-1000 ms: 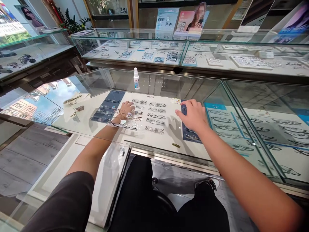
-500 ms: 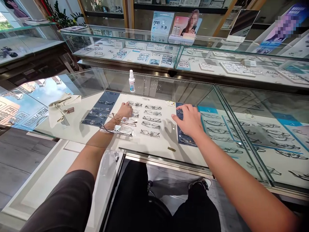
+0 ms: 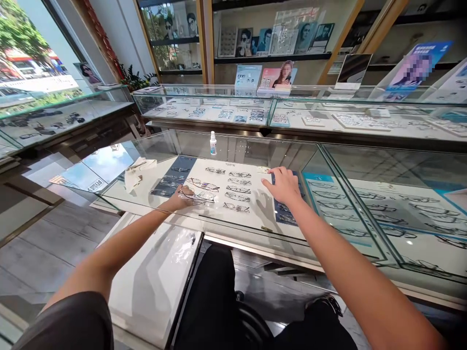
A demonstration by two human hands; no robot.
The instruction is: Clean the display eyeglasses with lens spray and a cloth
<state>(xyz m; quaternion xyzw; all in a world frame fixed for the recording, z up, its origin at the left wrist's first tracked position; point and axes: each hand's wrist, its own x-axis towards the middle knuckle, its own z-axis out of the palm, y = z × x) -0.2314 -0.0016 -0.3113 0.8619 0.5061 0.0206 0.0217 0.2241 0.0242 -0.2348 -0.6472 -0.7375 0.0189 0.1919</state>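
Observation:
My left hand (image 3: 181,198) is at the near left of the glass display counter, fingers curled on a pair of eyeglasses, mostly hidden behind other frames. Overlapping its fingertips are clear-lensed eyeglasses (image 3: 200,196), and just beyond them lie reddish eyeglasses (image 3: 203,184). Farther right, my right hand (image 3: 286,185) rests on the glass top with fingers spread, holding nothing. Several eyeglasses (image 3: 238,189) form a column on the white display board between my hands. One more pair (image 3: 215,170) lies at the head of the left column.
A white spray bottle (image 3: 213,145) stands toward the back of the counter. On the left are a crumpled cream cloth (image 3: 136,172) and a dark blue panel with frames (image 3: 174,175). An open white drawer (image 3: 153,277) is beside my legs. Another glass showcase (image 3: 226,102) runs behind.
My left hand has drawn back toward me from the left column, and a pair beside it is gone from its spot. My right hand stays in place. The view has tilted up.

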